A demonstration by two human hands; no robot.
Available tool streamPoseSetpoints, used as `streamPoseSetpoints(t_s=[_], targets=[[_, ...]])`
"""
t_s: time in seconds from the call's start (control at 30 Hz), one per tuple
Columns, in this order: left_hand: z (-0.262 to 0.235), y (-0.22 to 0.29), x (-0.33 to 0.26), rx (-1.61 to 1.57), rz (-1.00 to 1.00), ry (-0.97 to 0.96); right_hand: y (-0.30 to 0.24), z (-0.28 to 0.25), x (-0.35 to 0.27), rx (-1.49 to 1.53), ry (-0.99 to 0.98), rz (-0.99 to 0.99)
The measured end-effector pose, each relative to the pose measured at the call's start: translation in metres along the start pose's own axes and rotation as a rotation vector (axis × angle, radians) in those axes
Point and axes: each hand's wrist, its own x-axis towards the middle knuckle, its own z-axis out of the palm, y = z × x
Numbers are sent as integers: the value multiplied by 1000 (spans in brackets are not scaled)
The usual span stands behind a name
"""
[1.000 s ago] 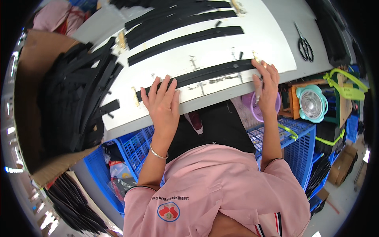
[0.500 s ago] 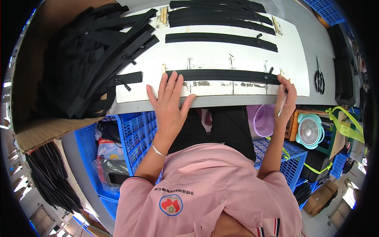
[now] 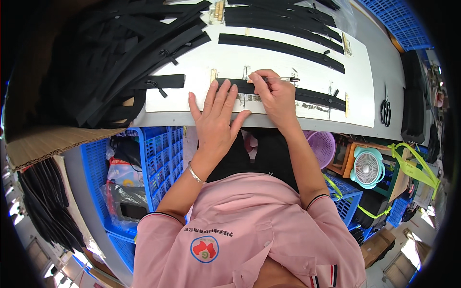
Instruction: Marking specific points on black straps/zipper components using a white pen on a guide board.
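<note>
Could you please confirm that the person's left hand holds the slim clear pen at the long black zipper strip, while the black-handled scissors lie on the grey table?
Not quite: the head view shows the slim clear pen in the right hand, at the long black zipper strip; the left hand rests on it. The black-handled scissors do lie on the grey table.
</note>
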Motion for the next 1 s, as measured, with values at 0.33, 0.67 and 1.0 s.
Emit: streamPoseSetpoints(t_s=[0.33, 0.67, 1.0], targets=[[-3, 1, 0, -14, -9, -15, 4, 6, 2, -174, 0, -81], [2, -2, -1, -10, 12, 15, 5, -1, -2, -31, -68, -107], [2, 0, -1, 11, 7, -6, 19, -1, -3, -21, -71, -201]])
